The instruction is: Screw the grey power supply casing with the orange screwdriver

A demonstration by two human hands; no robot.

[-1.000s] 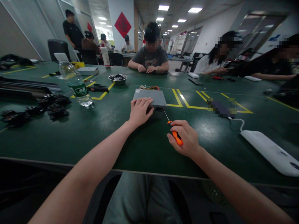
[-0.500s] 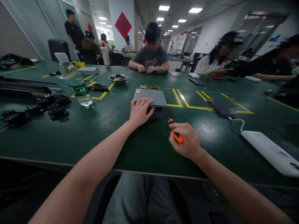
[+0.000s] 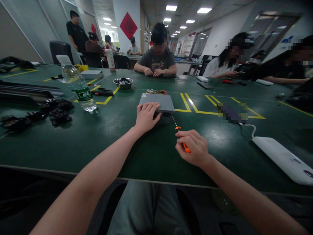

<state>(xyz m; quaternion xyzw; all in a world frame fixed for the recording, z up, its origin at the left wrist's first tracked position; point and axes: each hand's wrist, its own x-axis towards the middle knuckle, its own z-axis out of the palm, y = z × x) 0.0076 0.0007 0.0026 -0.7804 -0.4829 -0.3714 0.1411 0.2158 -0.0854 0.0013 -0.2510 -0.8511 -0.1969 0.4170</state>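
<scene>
A grey metal box with a black socket on its near side and coloured wires behind it rests on the green table. My left hand lies over the box's left part, fingers on its top and thumb against the near side, gripping it. In my right hand is an orange and black screwdriver, the fingers wrapped round its handle. The shaft points up and left, its tip at the box's near right corner; whether it touches a screw is too small to tell.
A water bottle, black parts and a metal bowl stand to the left. At the right lie a blurred phone and a white power bank joined by a cable. A person sits across the table.
My right hand has shifted slightly left and down, and the screwdriver's handle has turned in its fingers. My left hand and the box have stayed put.
</scene>
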